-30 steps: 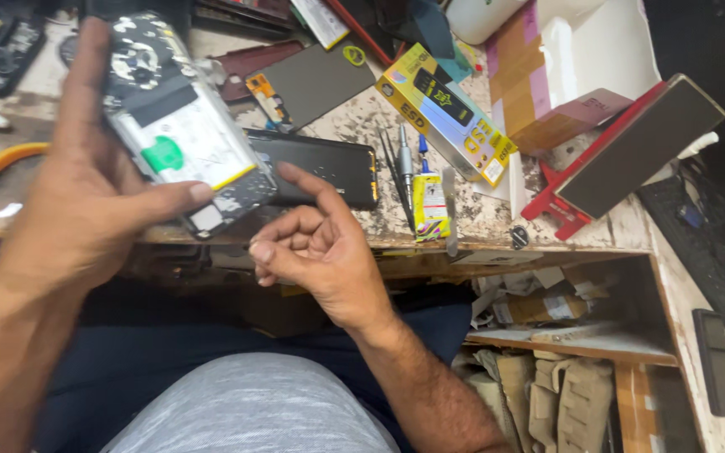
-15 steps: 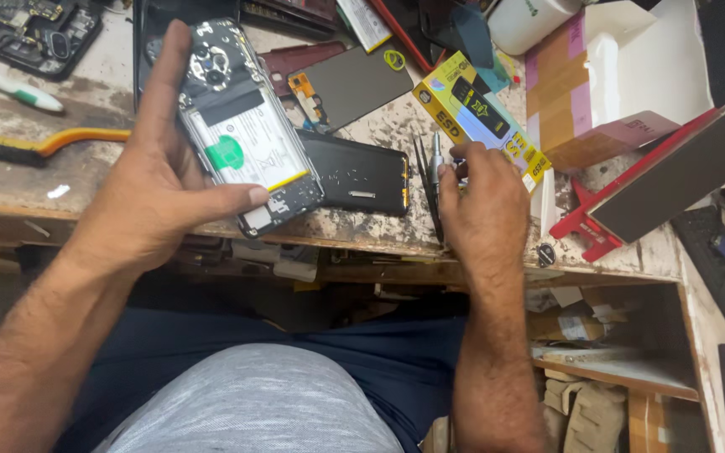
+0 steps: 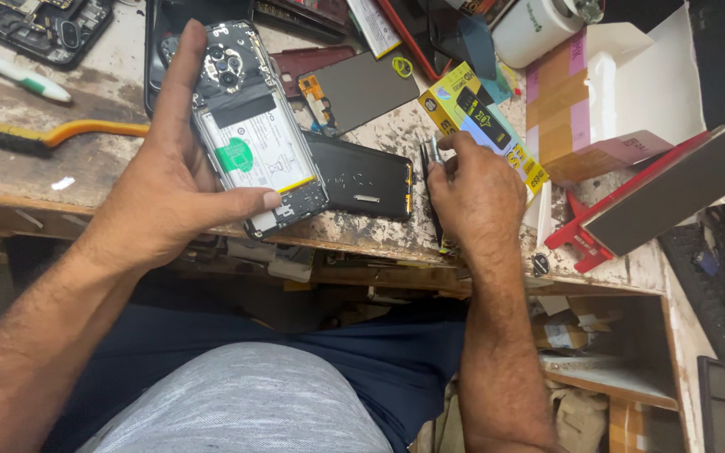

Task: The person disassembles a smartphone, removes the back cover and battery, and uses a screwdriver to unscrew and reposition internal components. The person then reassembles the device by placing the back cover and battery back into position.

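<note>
The left hand (image 3: pixel 174 189) covers the left edge and lower corner of the opened phone (image 3: pixel 253 138), so that side can't be read. The right hand (image 3: pixel 473 195) hides most of the tweezers (image 3: pixel 428 168) (only the dark upper ends show); grip on them can't be told. Circuit board (image 3: pixel 39 25) at top left is cut off by the frame's edge, as is the white cup (image 3: pixel 539 25). Small parts inside the phone are too small to make out.
</note>
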